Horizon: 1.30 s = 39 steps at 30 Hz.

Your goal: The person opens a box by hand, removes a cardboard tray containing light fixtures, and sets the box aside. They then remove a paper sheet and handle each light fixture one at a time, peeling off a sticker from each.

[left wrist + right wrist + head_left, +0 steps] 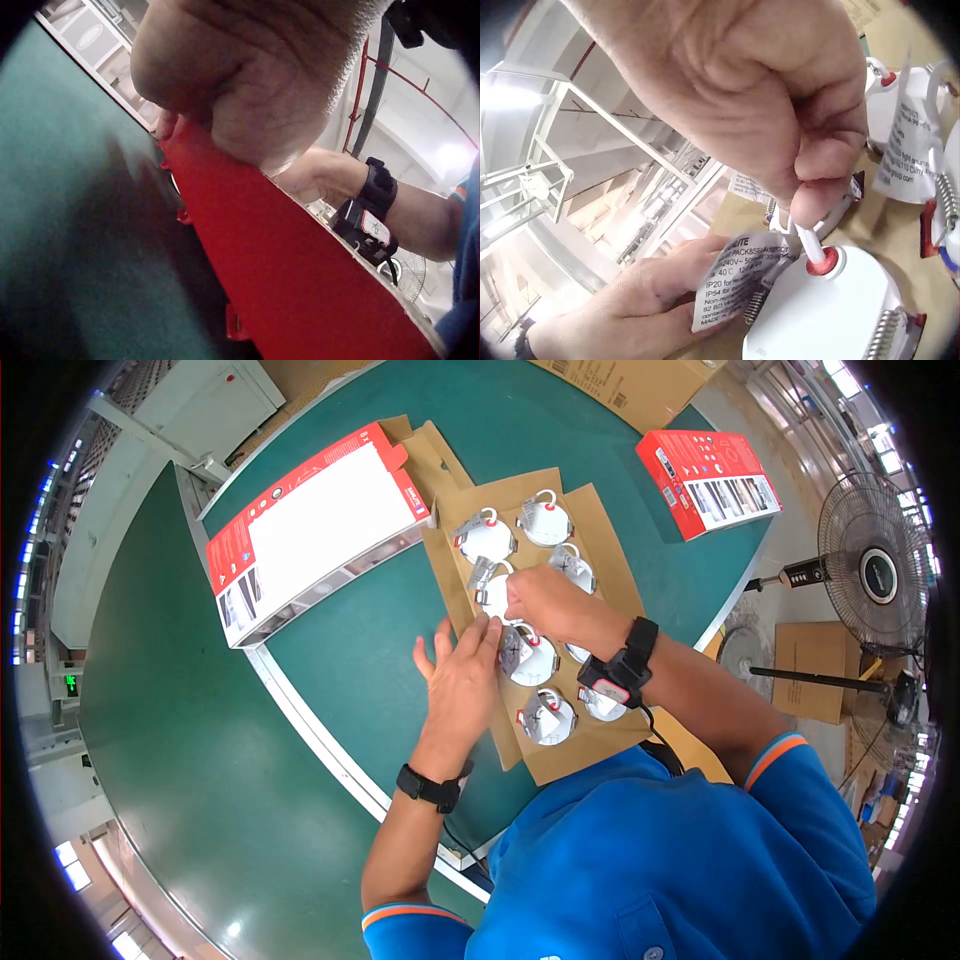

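Observation:
Several round white downlights (548, 725) with spring clips, looped cables and silver label tags (742, 274) sit in rows in a cardboard tray (610, 550). My right hand (555, 603) is over the left row, its fingers curled. In the right wrist view, that right hand (780, 112) pinches the white cable (810, 244) above a downlight's red grommet (823, 261). My left hand (465, 675) rests at the tray's left edge, fingers extended toward the same downlight. The left wrist view shows the left hand (232, 82) over the tray's red outer side (277, 255).
A red and white printed box (320, 530) lies at the left with its end flap open toward the tray. Another red box (708, 482) stands at the right, near a large carton (630, 390). A fan (878, 575) stands beyond the green table's (180, 730) right edge.

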### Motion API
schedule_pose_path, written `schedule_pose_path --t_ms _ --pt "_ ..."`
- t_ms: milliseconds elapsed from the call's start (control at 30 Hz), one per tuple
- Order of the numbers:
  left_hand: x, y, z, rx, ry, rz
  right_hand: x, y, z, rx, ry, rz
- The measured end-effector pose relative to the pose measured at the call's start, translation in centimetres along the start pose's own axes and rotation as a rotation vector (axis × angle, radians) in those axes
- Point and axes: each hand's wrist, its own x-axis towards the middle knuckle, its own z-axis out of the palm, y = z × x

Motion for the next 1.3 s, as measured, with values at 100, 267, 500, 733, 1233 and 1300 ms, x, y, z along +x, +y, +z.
schedule_pose_path --t_ms 100,267,500,733,1233,1300 --pt "0.0 0.1 0.0 -0.002 -0.015 -0.005 0.0 0.1 0.0 0.018 0.001 0.033" --pt "0.1 0.0 0.2 -0.002 0.006 -0.002 -0.2 -0.1 0.3 0.048 0.045 0.049" --pt "0.2 -0.1 -0.1 0.015 -0.009 0.003 0.0 -0.8 -0.9 0.073 -0.091 0.145" --pt "0.3 0.1 -0.1 0.027 -0.018 -0.005 0.2 -0.2 -1.3 0.172 -0.162 0.279" --pt "0.2 0.0 -0.1 -0.022 -0.016 -0.022 -1.7 -1.9 -2.7 0.225 -0.091 0.23" --pt "-0.1 0.3 -0.6 -0.097 0.021 -0.016 -3.8 -2.9 -4.5 0.303 -0.028 0.177"
